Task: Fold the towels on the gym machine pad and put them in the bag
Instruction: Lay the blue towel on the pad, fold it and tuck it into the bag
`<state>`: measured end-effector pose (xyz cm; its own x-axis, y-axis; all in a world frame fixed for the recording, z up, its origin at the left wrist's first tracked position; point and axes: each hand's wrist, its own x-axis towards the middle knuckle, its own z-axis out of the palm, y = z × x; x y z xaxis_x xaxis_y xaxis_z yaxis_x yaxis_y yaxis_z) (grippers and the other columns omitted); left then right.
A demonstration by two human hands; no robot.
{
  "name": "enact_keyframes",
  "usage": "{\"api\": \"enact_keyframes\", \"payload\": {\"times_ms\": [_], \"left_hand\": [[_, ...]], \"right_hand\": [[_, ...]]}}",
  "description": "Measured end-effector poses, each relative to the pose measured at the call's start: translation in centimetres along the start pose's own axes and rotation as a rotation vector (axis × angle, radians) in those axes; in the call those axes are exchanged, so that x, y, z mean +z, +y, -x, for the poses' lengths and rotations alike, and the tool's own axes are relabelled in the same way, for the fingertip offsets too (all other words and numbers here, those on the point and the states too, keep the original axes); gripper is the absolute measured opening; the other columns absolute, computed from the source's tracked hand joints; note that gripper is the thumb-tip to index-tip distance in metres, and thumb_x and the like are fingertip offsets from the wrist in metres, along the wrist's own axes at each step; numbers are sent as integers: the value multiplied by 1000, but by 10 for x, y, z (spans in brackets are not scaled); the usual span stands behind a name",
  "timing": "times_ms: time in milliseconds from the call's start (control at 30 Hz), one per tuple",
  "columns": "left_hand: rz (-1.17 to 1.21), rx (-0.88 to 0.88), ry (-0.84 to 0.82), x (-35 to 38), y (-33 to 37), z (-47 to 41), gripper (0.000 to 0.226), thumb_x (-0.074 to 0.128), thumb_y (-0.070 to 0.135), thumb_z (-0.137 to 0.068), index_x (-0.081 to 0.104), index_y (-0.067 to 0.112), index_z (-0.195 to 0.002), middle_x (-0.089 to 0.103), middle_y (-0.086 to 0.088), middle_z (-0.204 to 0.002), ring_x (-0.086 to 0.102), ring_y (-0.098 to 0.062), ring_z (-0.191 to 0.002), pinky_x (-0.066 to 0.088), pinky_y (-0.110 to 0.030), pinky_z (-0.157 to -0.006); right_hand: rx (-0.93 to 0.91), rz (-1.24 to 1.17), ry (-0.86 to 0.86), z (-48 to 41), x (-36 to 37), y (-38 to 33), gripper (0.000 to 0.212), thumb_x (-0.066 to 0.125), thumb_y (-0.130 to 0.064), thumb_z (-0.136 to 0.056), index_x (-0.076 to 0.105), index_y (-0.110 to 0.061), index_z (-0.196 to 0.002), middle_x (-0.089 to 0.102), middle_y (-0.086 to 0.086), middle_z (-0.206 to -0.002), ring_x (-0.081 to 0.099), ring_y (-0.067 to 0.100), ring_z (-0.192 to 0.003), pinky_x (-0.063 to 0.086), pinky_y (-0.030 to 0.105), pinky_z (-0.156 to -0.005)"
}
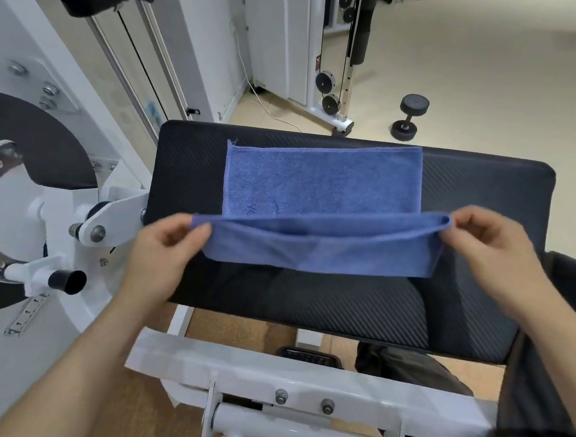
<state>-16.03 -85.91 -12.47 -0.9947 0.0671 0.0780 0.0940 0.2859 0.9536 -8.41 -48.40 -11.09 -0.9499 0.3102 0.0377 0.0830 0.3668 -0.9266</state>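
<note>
A blue towel (pixel 320 183) lies on the black gym machine pad (pixel 481 199). Its far half rests flat, and its near part is lifted off the pad in a fold. My left hand (pixel 164 243) pinches the fold's left end between thumb and fingers. At the fold's right end, my right hand (pixel 491 244) pinches the cloth the same way. A loose flap hangs down from the raised edge between my hands. A dark bag (pixel 549 377) sits at the right edge of the view, below the pad's right end.
The machine's white frame (pixel 267 375) runs below the pad, with a round plate and lever arm (pixel 39 212) at left. On the floor beyond stand a dumbbell (pixel 408 117) and a cable machine (pixel 335 84).
</note>
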Motion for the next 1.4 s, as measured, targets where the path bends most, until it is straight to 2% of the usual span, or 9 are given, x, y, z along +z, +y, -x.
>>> {"api": "enact_keyframes", "payload": {"times_ms": [133,233,367,533,700,800,900,1200,1400], "left_hand": [[107,-114,30,20,7,-65,14,58,26,-97,71,26,-92,74,5,-91,69,-13,-89,55,-35,-82],[47,-130,113,37,6,-97,16,58,29,-96,71,24,-88,73,2,-88,66,-9,-80,53,-33,-73],[-83,-116,196,48,-6,-113,25,59,33,-94,71,15,-82,66,-3,-76,56,-11,-67,46,-34,-63],[-148,-116,273,55,-13,-118,28,62,37,-91,72,15,-78,62,4,-66,53,-8,-61,44,-33,-60],[-242,-84,276,57,-9,-121,25,61,36,-91,66,20,-73,58,8,-62,49,-6,-57,43,-30,-59],[-152,-44,235,54,-7,-116,4,63,27,-92,66,25,-92,66,8,-73,59,-2,-62,52,-26,-63],[36,-34,123,44,-9,-112,22,66,18,-91,63,31,-109,73,-2,-86,69,-9,-77,57,-22,-68],[185,-130,65,38,-10,-128,14,62,7,-93,67,20,-93,72,7,-79,67,-7,-78,53,-24,-73],[-153,-38,164,45,-5,-139,6,68,20,-89,72,22,-93,68,7,-79,64,-7,-74,55,-30,-76]], "right_hand": [[63,-6,113,-51,13,-18,18,57,-20,-95,63,-3,-96,64,-2,-77,57,8,-72,52,34,-74],[94,78,162,-83,22,-19,21,55,-23,-93,60,-3,-98,64,6,-83,57,17,-75,53,48,-76],[78,247,227,-101,30,-13,20,51,-24,-92,61,-7,-94,61,0,-78,53,18,-75,42,30,-62],[18,428,280,-103,39,-12,17,49,-22,-90,57,-8,-94,63,5,-84,55,25,-84,35,31,-67],[-108,557,208,-97,43,-11,47,39,-13,-92,48,-28,-135,61,2,-83,55,28,-86,44,40,-78],[-164,576,214,-97,44,-6,38,40,-18,-94,57,-28,-126,68,4,-101,59,30,-99,46,42,-85],[-203,517,236,-97,41,-1,21,51,-28,-93,63,-22,-109,66,2,-98,58,24,-94,46,41,-82],[-10,305,231,-112,31,-10,6,61,-20,-84,63,-17,-89,62,-7,-78,57,12,-77,43,23,-67],[-103,666,241,-119,36,-17,22,53,-20,-89,70,-15,-103,69,8,-100,60,30,-98,45,34,-76]]}}
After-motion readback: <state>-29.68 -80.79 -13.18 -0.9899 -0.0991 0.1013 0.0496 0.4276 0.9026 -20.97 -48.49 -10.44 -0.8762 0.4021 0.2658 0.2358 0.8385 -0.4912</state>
